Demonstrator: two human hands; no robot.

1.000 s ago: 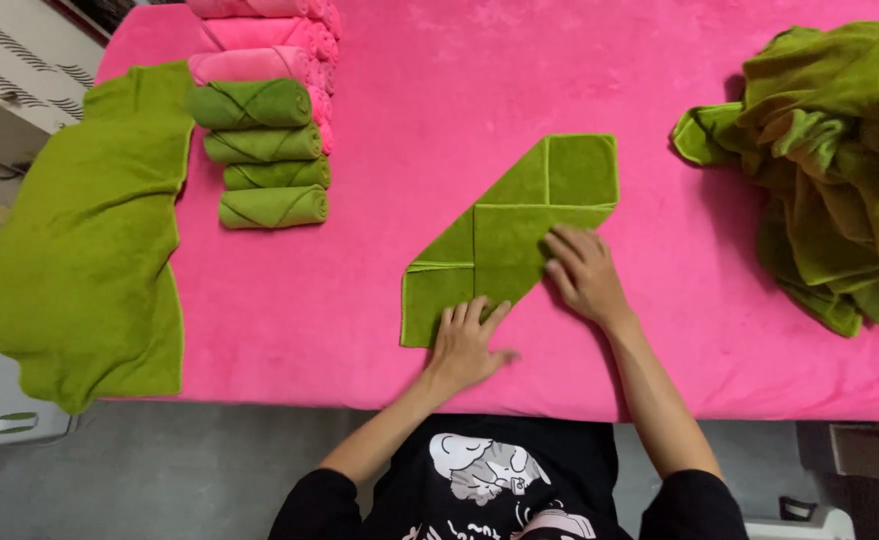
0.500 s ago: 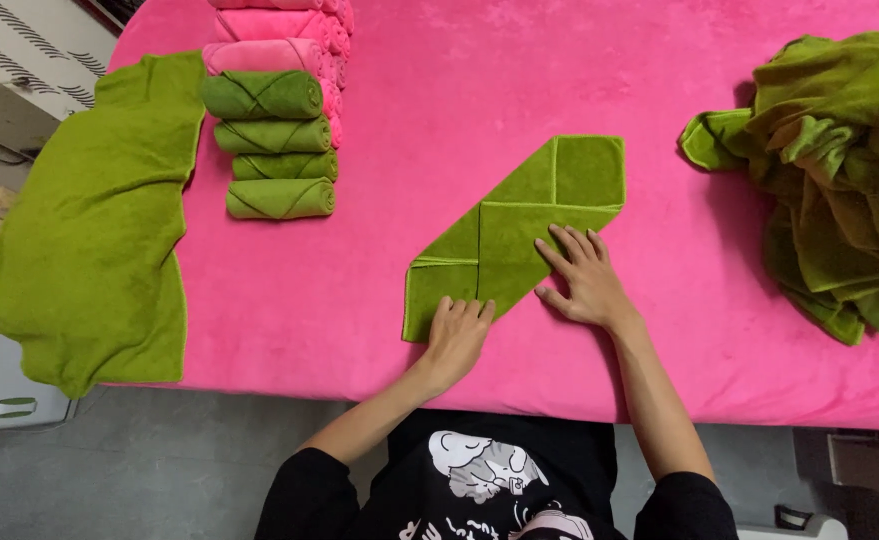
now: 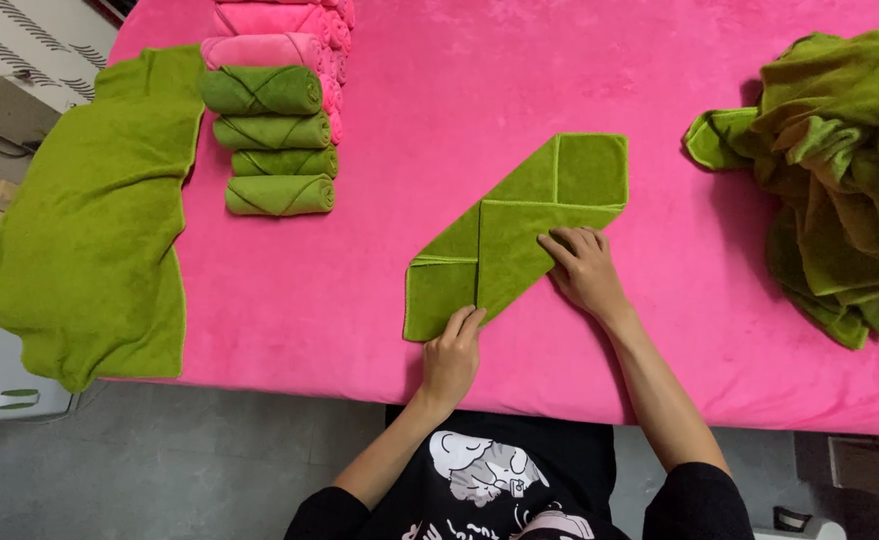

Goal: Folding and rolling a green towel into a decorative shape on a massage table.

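Green terry towel folded into a diagonal strip [image 3: 519,235] gets pressed onto the pink table cover [image 3: 359,290], left hand [image 3: 451,360] and right hand [image 3: 584,270] flat, fingers together.

Folded towel [image 3: 519,235] — matt, fuzzy cloth

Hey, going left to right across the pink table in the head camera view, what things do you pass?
Flat green towel draped over the table's left edge → stack of rolled green towels → left hand → folded green towel → right hand → heap of loose green towels.
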